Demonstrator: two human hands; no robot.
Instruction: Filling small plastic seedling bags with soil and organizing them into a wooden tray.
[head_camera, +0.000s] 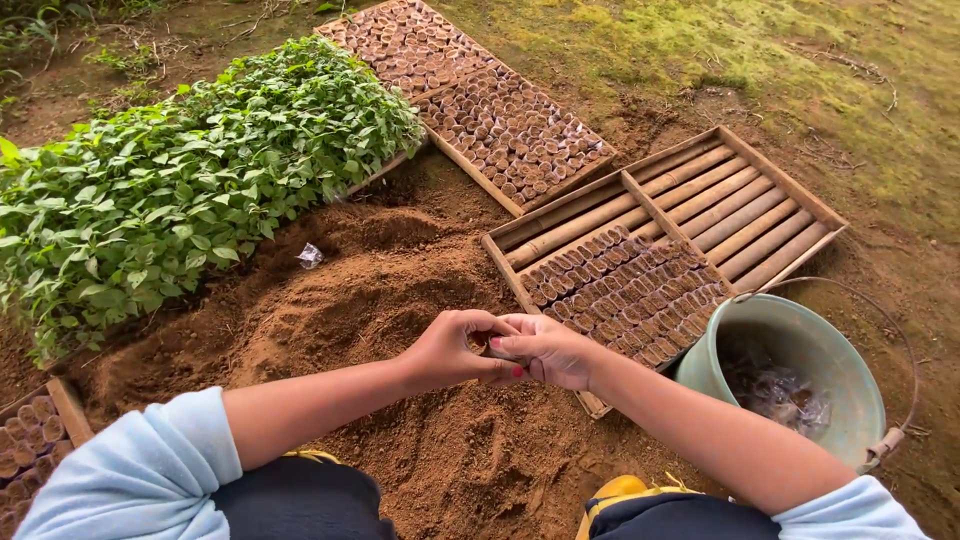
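Note:
My left hand (452, 347) and my right hand (548, 350) meet above a heap of loose brown soil (380, 300). Together their fingers pinch a small soil-filled seedling pot (483, 345), mostly hidden between them. Just beyond my right hand lies a wooden tray with a bamboo-slat bottom (720, 195); its near part holds rows of filled small pots (630, 290).
A pale green bucket (800, 345) with clear plastic bags inside stands at right. Leafy green seedlings (180, 180) crowd the left. Two more trays of filled pots (480, 100) lie at the back, another tray corner (30, 440) at bottom left. A scrap of plastic (310, 256) lies on the soil.

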